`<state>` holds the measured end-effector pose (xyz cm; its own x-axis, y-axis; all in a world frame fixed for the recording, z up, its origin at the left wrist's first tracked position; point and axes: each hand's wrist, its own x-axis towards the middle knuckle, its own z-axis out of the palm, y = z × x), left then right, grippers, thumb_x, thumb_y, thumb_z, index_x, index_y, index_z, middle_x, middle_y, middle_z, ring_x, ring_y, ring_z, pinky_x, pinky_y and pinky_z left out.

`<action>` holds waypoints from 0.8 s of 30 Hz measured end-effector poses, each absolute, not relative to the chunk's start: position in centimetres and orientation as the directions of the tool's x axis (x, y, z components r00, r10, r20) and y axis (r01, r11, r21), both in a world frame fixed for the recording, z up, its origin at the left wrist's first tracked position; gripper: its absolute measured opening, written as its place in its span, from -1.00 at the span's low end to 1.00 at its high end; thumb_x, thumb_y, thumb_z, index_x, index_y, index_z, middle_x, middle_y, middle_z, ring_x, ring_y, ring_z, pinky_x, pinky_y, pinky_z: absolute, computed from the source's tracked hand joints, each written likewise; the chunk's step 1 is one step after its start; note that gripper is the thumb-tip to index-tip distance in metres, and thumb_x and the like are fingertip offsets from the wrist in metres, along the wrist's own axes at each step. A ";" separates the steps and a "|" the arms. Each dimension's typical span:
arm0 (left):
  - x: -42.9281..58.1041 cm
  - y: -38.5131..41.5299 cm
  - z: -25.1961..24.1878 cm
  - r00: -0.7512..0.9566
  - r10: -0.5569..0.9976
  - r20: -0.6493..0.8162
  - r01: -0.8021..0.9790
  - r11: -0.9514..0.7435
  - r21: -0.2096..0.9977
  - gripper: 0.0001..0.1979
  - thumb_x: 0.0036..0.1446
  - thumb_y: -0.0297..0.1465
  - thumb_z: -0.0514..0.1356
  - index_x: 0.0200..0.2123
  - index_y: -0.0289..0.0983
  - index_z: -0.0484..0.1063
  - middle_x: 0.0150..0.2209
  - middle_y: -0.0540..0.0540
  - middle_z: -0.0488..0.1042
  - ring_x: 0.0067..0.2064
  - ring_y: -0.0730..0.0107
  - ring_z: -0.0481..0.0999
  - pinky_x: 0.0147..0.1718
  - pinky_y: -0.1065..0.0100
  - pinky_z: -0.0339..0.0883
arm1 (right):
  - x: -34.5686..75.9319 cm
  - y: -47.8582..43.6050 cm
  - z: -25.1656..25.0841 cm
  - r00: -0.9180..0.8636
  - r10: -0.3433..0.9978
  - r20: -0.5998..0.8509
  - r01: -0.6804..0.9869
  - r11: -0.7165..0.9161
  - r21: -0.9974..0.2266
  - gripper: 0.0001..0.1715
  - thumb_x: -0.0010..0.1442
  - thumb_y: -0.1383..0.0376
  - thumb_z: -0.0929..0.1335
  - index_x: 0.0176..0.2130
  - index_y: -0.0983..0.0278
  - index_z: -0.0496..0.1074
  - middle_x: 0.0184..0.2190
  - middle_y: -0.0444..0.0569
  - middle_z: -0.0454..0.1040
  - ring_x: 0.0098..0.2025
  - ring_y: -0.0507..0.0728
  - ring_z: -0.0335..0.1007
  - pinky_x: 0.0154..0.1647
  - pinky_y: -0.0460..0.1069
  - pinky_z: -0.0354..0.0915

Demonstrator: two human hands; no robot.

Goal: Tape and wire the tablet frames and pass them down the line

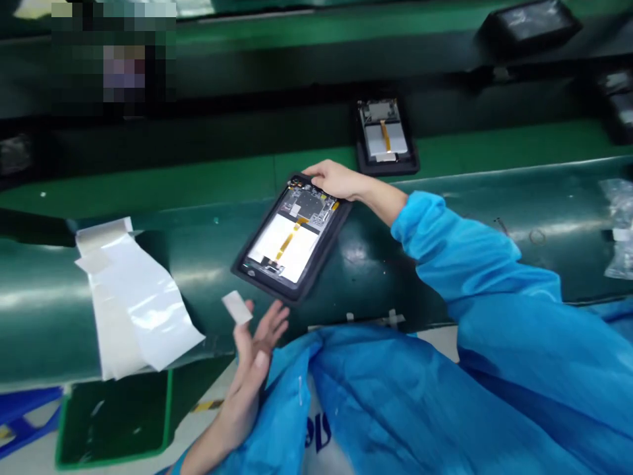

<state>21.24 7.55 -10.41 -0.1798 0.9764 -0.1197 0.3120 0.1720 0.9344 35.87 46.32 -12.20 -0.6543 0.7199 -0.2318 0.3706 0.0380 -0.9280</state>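
My right hand (339, 181) grips the top edge of a black tray (329, 244), fingers closed over its rim. In the tray lies an opened tablet (284, 241), tilted, its circuit board, white battery area and orange flat cable showing. Below the tray's lower edge is my left hand (252, 363), fingers apart and touching neither tray nor tablet. A small white sticker (237, 307) is held at the tip of one left finger. To the left, white backing sheets (143, 297) lie over the bench's rounded front edge.
A second opened tablet (384, 135) rests in a black tray on the green bench (504, 145) behind. Another black tray (531, 26) stands at the far right. Clear plastic wrap (620, 227) lies at the right edge. A green bin (116, 422) is below, left.
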 end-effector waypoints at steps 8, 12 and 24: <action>20.5 7.9 -10.1 -0.146 0.941 -0.305 -0.394 0.228 0.890 -0.43 0.46 0.06 0.13 0.09 -0.34 0.56 -0.05 -0.33 0.65 0.01 0.01 0.63 0.05 0.11 0.46 | 31.9 40.8 -12.0 -0.860 0.500 0.102 0.299 0.655 -0.694 -0.74 0.26 0.38 0.44 -0.10 0.14 0.67 -0.09 0.07 0.66 -0.03 0.27 0.47 -0.04 0.13 0.32; 20.0 8.8 -11.5 -0.148 0.968 -0.204 -0.313 0.150 0.938 -0.46 0.53 -0.01 0.03 0.00 -0.32 0.62 -0.14 -0.25 0.64 -0.12 0.13 0.61 -0.05 0.20 0.44 | 36.3 31.8 -9.1 -0.877 0.479 -0.025 0.243 0.398 -0.885 -0.73 0.40 0.16 0.37 -0.10 0.29 0.60 -0.21 0.02 0.63 -0.18 0.13 0.48 -0.11 0.05 0.37; 17.7 9.7 -14.6 -0.132 0.963 0.235 0.703 -0.076 0.707 -0.64 0.37 -0.31 0.27 0.15 -0.33 0.51 0.13 -0.30 0.52 0.17 0.00 0.52 0.04 0.10 0.48 | 40.2 22.7 -10.7 -0.410 0.878 -0.248 0.280 -0.138 -0.950 -0.79 0.19 0.21 0.49 -0.36 0.30 0.53 -0.51 -0.09 0.58 -0.55 -0.03 0.35 -0.53 -0.10 0.22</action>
<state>17.74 9.74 -14.60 -0.1323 0.9630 0.2348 0.7030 -0.0759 0.7071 40.17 22.70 -10.69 -0.4101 0.8777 -0.2479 0.2795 -0.1378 -0.9502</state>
